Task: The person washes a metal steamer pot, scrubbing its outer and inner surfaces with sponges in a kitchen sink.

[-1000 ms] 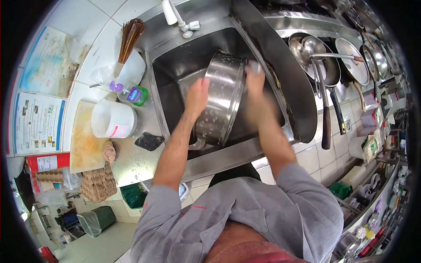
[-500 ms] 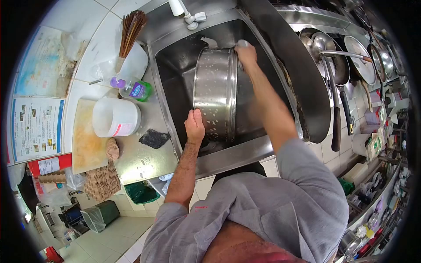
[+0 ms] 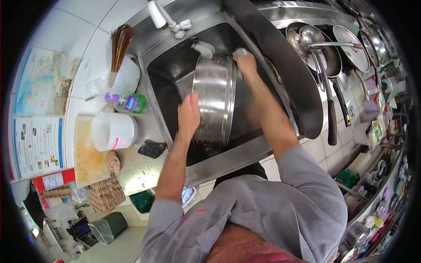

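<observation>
A large steel pot lies tipped on its side in the dark sink, foam specks on its lower wall. Against the pot's left wall my left hand is closed on it. My right hand is at the pot's upper right rim, fingers wrapped round a pale scrubbing pad. A pot handle sticks out at the top. The pot's inside is hidden from view.
The white tap stands behind the sink. At the left are a green soap bottle, a white tub, a dark scouring pad, a stained board and a stick brush. Pans and ladles hang at the right.
The pot has turned, and its handle now shows at the top. My left hand has moved up along its wall. My right hand stays at the upper rim.
</observation>
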